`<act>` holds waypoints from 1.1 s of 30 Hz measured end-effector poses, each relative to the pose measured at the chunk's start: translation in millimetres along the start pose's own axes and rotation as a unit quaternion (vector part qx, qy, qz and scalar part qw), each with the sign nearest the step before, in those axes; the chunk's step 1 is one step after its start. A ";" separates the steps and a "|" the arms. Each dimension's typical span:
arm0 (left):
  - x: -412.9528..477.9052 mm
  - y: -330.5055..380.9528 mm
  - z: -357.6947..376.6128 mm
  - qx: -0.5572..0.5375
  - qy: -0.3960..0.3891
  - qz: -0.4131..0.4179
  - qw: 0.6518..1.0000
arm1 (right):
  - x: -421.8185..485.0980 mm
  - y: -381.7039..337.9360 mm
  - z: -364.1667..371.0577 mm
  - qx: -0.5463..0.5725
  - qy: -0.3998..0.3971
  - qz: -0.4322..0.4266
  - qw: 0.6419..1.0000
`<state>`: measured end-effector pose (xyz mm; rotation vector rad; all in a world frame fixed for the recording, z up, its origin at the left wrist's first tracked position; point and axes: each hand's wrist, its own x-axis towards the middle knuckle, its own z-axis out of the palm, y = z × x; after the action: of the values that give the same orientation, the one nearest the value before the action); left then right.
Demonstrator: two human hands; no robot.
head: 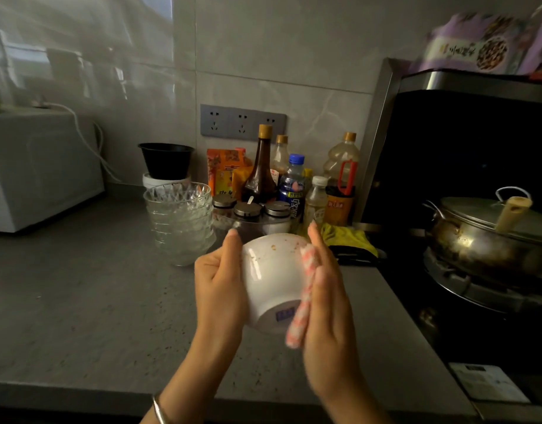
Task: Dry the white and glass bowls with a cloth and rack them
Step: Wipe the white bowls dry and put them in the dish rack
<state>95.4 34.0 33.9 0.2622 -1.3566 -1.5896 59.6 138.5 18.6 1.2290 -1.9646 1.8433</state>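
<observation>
White ceramic, glossy and tipped on its side, the white bowl (pixel 269 270) hangs in the air above the grey counter (pixel 80 301) with its foot turned toward the person. The left hand (pixel 219 276) grips its left wall, thumb lying up along the rim. The right hand (pixel 328 301) is flat, fingers straight, pressing a rolled pink-and-white cloth (pixel 306 289) against the bowl's right wall.

The main risk is probably a slip. Only one hand truly has hold of the bowl, its glaze looks slick, and a hard wipe from the right could push it out of the left grip and onto the stone top. A wide sweep forward could also knock the stack of glass bowls (pixel 181 221) just behind the left hand, or the condiment jars (pixel 248 209) and bottles (pixel 263 166) close behind the bowl.

Open counter lies to the left and toward the person, up to the front edge. To the right the counter ends at the hob, where a lidded pot (pixel 484 240) sits, with a yellow rag (pixel 346 237) beside the right fingertips. No rack is in view.
</observation>
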 end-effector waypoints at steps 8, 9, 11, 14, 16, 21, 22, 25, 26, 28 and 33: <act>-8.8 -1.3 4.7 0.075 -0.089 0.067 0.991 | 21.7 -10.6 -0.4 -0.286 -0.004 -0.164 0.944; -8.2 -1.7 4.4 0.070 -0.083 0.069 0.992 | 25.2 -11.8 -3.0 -0.237 -0.014 -0.140 0.961; -6.6 0.7 3.7 0.051 -0.064 0.062 0.995 | 30.9 -10.7 -9.5 -0.099 -0.027 -0.072 0.992; -5.0 4.1 0.3 0.011 -0.041 0.020 0.999 | 32.5 -4.9 -15.6 0.066 -0.056 0.053 0.995; -2.7 3.2 -3.7 -0.021 -0.017 -0.028 0.999 | 27.1 -0.4 -12.9 0.123 -0.035 0.098 0.987; -6.7 -3.2 -5.2 -0.083 0.004 -0.153 0.985 | 26.0 2.4 -11.7 0.154 0.015 0.122 0.980; -7.3 -4.3 -6.3 -0.059 -0.010 -0.153 0.986 | 29.2 1.4 -13.3 0.151 0.015 0.131 0.980; -2.3 -5.6 -12.3 0.038 -0.085 -0.090 0.992 | 37.2 -3.5 -21.1 0.143 0.013 0.133 0.981; -0.6 -4.5 -13.2 0.051 -0.108 -0.048 0.992 | 39.1 -4.9 -23.1 0.124 0.013 0.115 0.986; 2.2 -1.4 -12.9 0.090 -0.156 0.048 0.983 | 41.2 -7.6 -24.4 0.063 -0.013 0.058 0.996; 2.9 5.7 -4.2 0.232 -0.190 0.179 0.937 | 36.9 -2.1 -20.1 -0.038 -0.024 -0.021 0.999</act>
<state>99.9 29.8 38.4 -0.0214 -1.9532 -1.0311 29.5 140.7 47.8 1.2928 -1.9961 1.7193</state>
